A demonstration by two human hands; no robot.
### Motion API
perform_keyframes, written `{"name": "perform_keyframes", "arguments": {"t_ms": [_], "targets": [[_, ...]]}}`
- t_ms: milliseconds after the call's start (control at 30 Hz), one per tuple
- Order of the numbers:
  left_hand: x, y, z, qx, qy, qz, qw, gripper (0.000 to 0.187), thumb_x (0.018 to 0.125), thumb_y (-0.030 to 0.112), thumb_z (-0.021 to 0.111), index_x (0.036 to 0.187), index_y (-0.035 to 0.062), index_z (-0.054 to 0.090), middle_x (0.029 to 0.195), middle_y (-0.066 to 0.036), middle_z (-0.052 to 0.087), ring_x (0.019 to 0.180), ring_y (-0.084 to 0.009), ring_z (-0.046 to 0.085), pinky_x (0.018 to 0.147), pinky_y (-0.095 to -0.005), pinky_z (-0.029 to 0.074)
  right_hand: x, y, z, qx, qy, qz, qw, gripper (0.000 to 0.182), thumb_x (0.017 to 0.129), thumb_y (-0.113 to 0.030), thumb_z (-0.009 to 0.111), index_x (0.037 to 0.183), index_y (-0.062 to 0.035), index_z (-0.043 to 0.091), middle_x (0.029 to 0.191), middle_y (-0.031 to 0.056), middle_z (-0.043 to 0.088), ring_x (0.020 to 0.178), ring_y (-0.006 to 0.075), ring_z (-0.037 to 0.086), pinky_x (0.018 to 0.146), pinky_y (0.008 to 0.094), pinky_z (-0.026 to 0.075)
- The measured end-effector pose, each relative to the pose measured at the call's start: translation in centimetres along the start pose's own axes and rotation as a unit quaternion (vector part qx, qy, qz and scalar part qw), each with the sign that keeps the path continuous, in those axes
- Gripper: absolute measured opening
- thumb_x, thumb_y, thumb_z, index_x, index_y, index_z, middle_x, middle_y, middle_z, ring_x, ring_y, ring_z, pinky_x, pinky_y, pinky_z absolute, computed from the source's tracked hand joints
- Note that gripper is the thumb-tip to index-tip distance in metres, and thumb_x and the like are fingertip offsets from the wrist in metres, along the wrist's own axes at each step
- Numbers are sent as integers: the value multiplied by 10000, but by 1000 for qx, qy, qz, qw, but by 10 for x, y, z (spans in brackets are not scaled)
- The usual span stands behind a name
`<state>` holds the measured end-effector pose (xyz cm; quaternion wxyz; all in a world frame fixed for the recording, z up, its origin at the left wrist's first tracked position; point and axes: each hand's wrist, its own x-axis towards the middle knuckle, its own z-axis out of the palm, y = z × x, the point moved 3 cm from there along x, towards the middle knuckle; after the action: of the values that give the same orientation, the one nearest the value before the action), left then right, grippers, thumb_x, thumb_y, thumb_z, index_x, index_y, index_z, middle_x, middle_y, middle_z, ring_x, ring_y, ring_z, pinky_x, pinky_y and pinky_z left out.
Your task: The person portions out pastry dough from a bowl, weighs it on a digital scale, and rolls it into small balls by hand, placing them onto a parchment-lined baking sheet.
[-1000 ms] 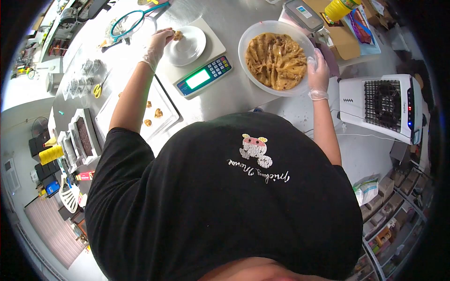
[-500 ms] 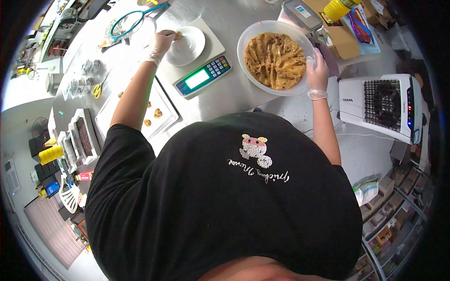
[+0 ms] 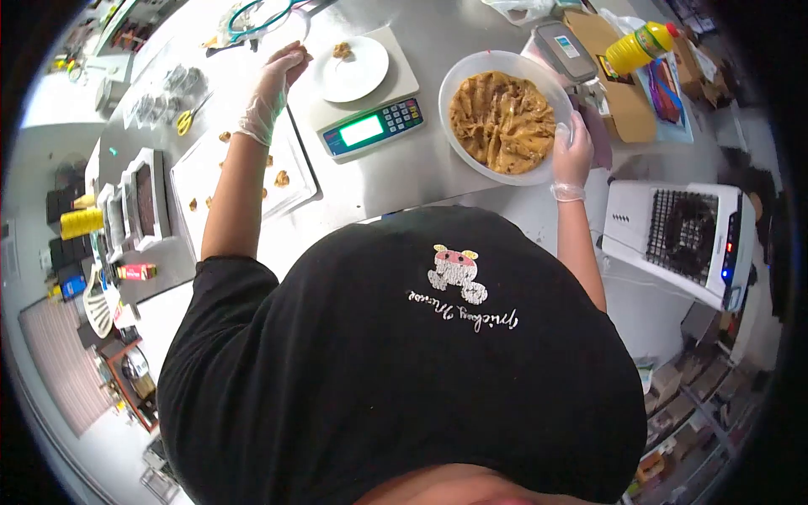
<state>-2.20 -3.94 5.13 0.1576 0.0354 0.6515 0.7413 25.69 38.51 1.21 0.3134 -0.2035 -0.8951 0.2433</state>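
Observation:
My left hand (image 3: 276,84), in a clear glove, is closed just left of the white plate (image 3: 370,77), with a bit of brown dough at its fingertips. A small lump of dough (image 3: 342,50) lies on the plate, which sits on the digital scale (image 3: 408,74) with its display lit. My gloved right hand (image 3: 573,150) grips the right rim of a translucent bowl (image 3: 449,139). Chunky brown dough (image 3: 502,122) fills the bowl, its surface ridged and dented. Under my left forearm, a tray (image 3: 299,200) carries several dough lumps (image 3: 281,178).
Yellow-handled scissors (image 3: 184,124) lie left of the tray. Behind the bowl are a lidded container (image 3: 562,52), a cardboard box (image 3: 633,118) and a bottle of yellow liquid (image 3: 640,49). A white appliance with a grille (image 3: 677,240) stands at the right. A teal-rimmed strainer (image 3: 244,29) lies at the back.
My left hand has moved left off the plate, and a dough lump now lies there. My right hand stays on the bowl's rim. The whole view has shifted slightly.

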Motion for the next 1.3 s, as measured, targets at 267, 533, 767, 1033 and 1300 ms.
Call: {"name": "perform_keyframes", "arguments": {"t_ms": [267,533,767,1033,1300], "targets": [[-114,-31,4,-179,118,-65,975,339,824,47,562,1132,-71,486,1092,-122,550,1048,-208,538,974,-298,419,33,-43,-14,4,85,-107,991,285,806,-101,534,1073,-6,555,1070,164,589,979,334,549,870,423,419],[-201,-57,-32,-179,155,-127,963,385,856,13,490,1223,-58,397,1100,-115,507,1038,-180,532,966,-264,425,58,-231,148,119,-195,-297,927,350,772,-111,568,1121,-81,567,1197,95,544,1073,308,518,906,367,435],[-246,-48,-116,-176,171,-113,963,362,840,39,521,1189,-45,470,1124,-115,525,1049,-186,525,921,-261,435,65,-279,250,-85,-243,-466,846,249,834,-242,516,1070,-221,592,1214,7,542,1058,225,546,829,378,481],[-306,-61,-204,-215,254,-141,932,324,830,18,532,1149,-25,493,1052,-82,577,982,-157,558,901,-263,443,74,-278,291,-103,-256,-402,873,154,848,-246,499,877,-142,609,985,78,605,891,257,605,733,402,493],[-337,-66,-251,-351,272,-133,886,403,825,20,535,1218,-18,452,1081,-75,547,949,-146,561,904,-247,453,59,-352,286,162,-225,-205,939,118,783,-143,631,876,-95,685,888,91,659,832,220,624,764,314,481]]}}
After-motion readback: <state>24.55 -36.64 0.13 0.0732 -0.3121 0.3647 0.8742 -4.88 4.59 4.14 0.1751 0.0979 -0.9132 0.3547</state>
